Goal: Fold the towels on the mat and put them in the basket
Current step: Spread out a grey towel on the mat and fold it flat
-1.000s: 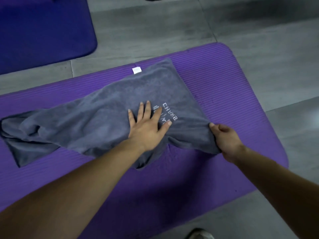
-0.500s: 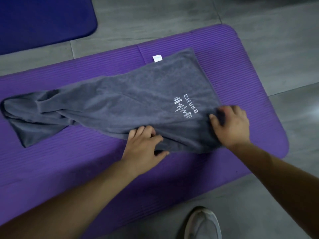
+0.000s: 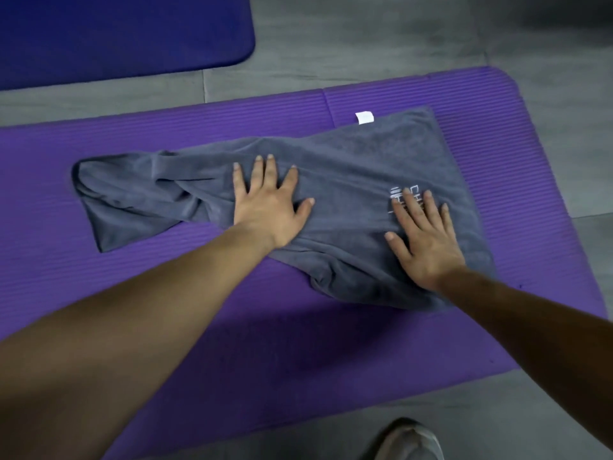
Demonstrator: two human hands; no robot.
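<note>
A gray towel [image 3: 348, 180] lies across the purple mat [image 3: 232, 327], reaching toward the mat's right edge, with its left end bunched up and a small white tag [image 3: 364, 117] at its far edge. The left hand [image 3: 268, 207] lies flat on the middle of the towel with fingers spread, gripping nothing. The right hand [image 3: 424, 240] lies flat on the towel's right part, fingers spread, partly covering white letters [image 3: 403, 195].

I see a grey towel [image 3: 348, 167] of matt, napped terry cloth with a small white fabric tag [image 3: 364, 117]. The purple mat [image 3: 232, 327] looks like ribbed matt foam; the floor [image 3: 365, 38] is smooth grey tile.
</note>
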